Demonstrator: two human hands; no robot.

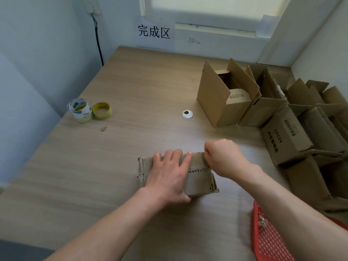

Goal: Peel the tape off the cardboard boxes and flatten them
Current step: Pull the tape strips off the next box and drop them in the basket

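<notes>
The left hand lies flat, fingers straight, pressing the small cardboard box down beneath its palm. Just beside it, the right hand pinches the box's far corner (tape or flap, I cannot tell). Best to keep the palm heavy and pull low along the seam.

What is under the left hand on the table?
A small cardboard box, pressed by the left hand with straight fingers. The right hand pinches its far edge. The palm hides the box's middle, so any tape there is unseen.
</notes>
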